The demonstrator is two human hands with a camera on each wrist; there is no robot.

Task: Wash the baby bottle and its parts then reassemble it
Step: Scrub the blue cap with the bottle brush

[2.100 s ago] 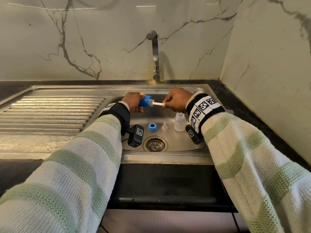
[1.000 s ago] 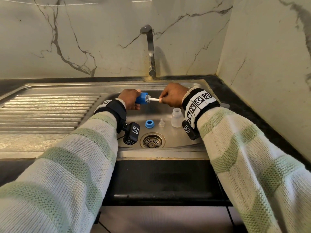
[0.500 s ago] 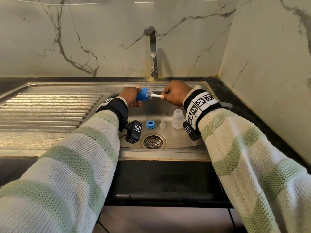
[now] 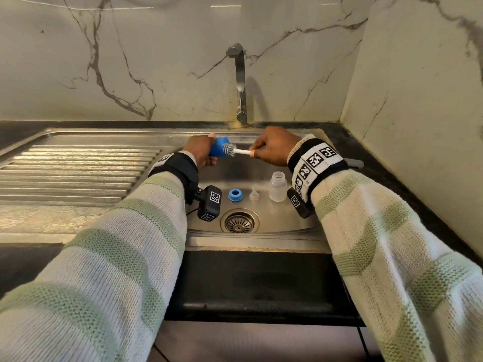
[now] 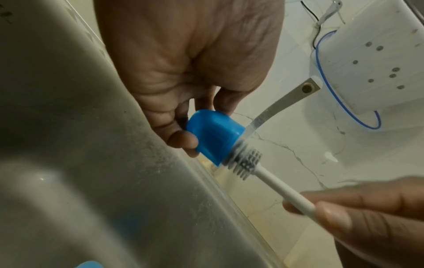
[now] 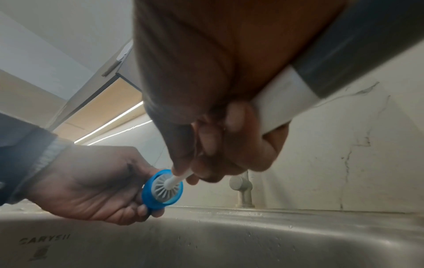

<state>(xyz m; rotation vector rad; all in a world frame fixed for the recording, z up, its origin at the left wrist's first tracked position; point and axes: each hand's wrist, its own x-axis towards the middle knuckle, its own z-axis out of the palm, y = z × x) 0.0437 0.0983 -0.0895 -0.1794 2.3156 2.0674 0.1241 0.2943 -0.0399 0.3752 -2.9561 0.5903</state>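
Observation:
My left hand (image 4: 200,151) grips the blue bottle cap (image 4: 217,150) over the sink, its mouth turned right. My right hand (image 4: 271,150) pinches the white handle of a bottle brush (image 4: 241,152), whose grey bristles sit partly inside the cap (image 5: 214,136). In the right wrist view the bristles (image 6: 164,187) fill the cap's mouth (image 6: 161,190). On the sink floor stand the blue collar ring (image 4: 235,195), the clear nipple (image 4: 253,194) and the translucent bottle (image 4: 277,186), upright and open.
The steel sink basin (image 4: 261,176) has a drain (image 4: 239,220) at its front. The tap (image 4: 239,82) rises at the back, with no water visible. A ribbed draining board (image 4: 78,173) lies left. Marble walls close the back and right.
The brush head has slid a little out of the cap, showing more bristles. Both hands stay in the same place over the sink; the view shifted slightly.

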